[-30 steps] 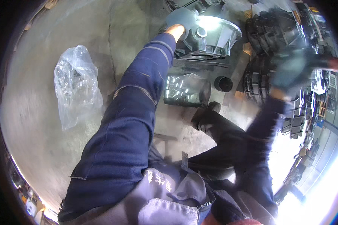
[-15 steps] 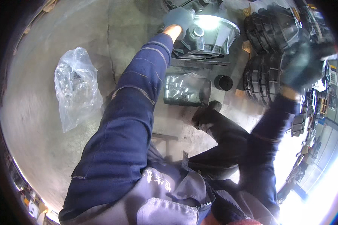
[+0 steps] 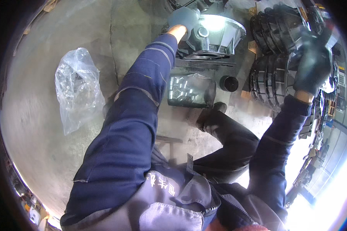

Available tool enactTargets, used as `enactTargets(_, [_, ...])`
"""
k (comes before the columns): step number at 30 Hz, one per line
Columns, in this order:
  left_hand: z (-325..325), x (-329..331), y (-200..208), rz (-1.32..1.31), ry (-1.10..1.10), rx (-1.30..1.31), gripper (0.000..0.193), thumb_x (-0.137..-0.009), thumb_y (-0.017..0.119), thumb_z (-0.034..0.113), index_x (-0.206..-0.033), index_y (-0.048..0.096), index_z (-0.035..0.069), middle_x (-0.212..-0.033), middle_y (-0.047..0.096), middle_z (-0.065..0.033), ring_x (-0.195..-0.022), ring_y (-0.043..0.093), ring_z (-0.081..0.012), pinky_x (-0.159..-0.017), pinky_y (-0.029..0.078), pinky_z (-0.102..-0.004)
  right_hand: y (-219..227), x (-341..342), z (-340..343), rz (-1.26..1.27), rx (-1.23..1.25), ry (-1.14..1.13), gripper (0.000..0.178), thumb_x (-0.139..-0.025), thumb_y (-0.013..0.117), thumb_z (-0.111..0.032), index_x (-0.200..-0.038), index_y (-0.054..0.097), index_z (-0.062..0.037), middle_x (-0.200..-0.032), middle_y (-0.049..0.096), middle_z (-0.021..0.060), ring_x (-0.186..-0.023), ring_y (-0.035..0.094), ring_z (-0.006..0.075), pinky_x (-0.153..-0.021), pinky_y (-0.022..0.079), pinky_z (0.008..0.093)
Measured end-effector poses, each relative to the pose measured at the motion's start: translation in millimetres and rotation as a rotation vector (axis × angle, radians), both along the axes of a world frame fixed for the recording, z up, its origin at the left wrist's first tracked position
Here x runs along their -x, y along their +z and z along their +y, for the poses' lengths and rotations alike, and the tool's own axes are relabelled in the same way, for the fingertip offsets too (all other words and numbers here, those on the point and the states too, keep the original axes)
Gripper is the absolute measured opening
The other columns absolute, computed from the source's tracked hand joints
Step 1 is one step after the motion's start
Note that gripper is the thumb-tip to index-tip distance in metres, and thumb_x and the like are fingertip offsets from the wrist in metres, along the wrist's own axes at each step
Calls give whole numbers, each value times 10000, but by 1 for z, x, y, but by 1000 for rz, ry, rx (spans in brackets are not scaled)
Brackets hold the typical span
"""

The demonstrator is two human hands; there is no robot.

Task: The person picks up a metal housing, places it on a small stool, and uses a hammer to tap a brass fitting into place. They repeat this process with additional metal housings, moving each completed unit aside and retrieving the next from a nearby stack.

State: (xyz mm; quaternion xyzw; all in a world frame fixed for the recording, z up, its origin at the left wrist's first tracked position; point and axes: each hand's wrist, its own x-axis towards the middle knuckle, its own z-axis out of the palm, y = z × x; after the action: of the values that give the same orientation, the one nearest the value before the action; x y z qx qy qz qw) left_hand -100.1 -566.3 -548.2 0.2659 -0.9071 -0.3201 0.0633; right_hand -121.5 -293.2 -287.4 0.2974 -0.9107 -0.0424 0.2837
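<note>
At the top centre, a bell-shaped grey metal housing stands with its wide rim upward and a round port on its side. My left hand, in a grey glove, is against the housing's left upper side; its fingers are hidden. Out to the right, my right hand wears a dark glove and is closed round a dark object with a reddish end, too blurred to name. Behind that hand are stacked black ribbed castings. A clear bag of shiny metal parts lies on the floor below the housing.
Beside that bag stands a small black cylindrical cup. A crumpled clear plastic bag lies on the floor at left. Another dark casting sits beyond the housing. My dark shoe is near the bag of parts.
My right hand, blurred before, has shifted slightly, its forearm swinging outward to the right. My left hand stays at the housing.
</note>
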Motion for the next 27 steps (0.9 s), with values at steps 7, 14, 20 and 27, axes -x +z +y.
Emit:
enactTargets(7, [2,2,-6,-3,-34,14,420,-976,498,400,-1112,776,116,-1188,727,-180,-1069,702,-397,-906,546,-509,-188,-53,17,-762,-100,-169,377,-918,701,-381,-1031,649,-25,-886,699,278,-860,682,486,-745,561,516])
enactTargets(14, [4,3,-6,53,51,-3,458,-985,463,420,-1083,772,97,-1135,742,-179,-1067,702,-399,-907,544,-512,-40,9,31,179,-516,219,357,-1007,625,-358,-817,717,-71,-701,699,107,-710,722,253,-604,551,415])
enactTargets(20, [4,-3,17,11,-5,-72,550,-1007,461,473,-1135,744,20,-1215,679,-268,-1158,660,-426,-994,498,-517,-97,-31,-7,-329,609,107,269,-987,650,-314,-1037,689,-53,-858,727,90,-788,720,235,-715,555,402])
enactTargets(27, [-4,1,-2,-32,-87,20,505,-959,521,500,-1116,764,87,-1175,732,-180,-1076,706,-380,-907,547,-508,-156,-21,43,-604,75,142,360,-889,694,-394,-1044,707,-69,-919,718,277,-908,705,465,-799,558,526])
